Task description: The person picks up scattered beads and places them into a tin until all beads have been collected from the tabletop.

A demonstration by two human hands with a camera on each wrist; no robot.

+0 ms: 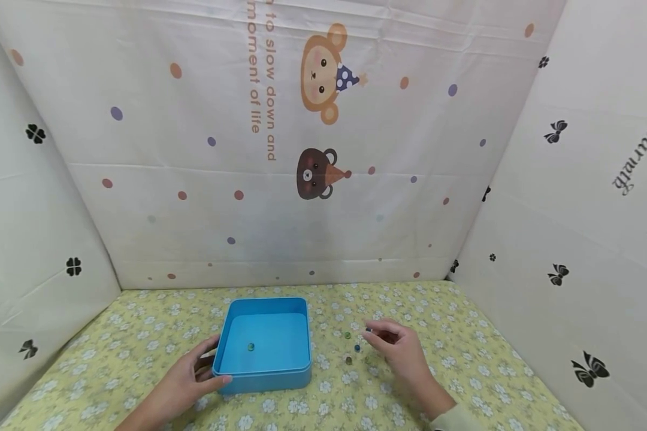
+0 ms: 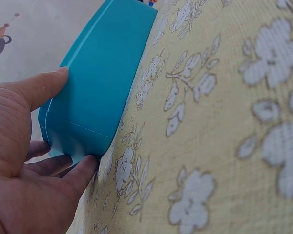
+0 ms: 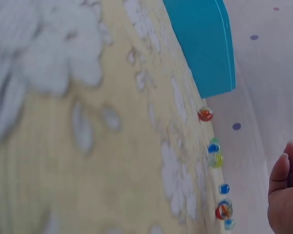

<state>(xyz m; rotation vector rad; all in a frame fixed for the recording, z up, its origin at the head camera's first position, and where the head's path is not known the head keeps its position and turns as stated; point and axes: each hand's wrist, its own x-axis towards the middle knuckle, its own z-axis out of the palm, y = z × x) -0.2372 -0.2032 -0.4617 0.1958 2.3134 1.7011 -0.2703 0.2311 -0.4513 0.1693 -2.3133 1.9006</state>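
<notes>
A square blue box (image 1: 269, 381) stands on the table, its top uncovered. Inside it lies one green marble (image 1: 250, 346). My left hand (image 1: 186, 374) grips the box's near left corner, thumb on the front wall (image 2: 105, 58) and fingers against the left side. Over the table to the right of the box hovers my right hand (image 1: 401, 347), fingers loosely bent, apart from the marbles in the right wrist view. Near it lie a green marble (image 1: 347, 335), a blue marble (image 1: 357, 348) and a reddish marble (image 3: 205, 114). Another blue marble (image 1: 368, 330) shows beside the fingertips.
More marbles, among them a red-and-blue one (image 3: 224, 209), lie in a loose row in the right wrist view. A yellow flowered cloth (image 1: 156, 335) covers the table. White printed sheets (image 1: 194, 227) enclose the back and both sides.
</notes>
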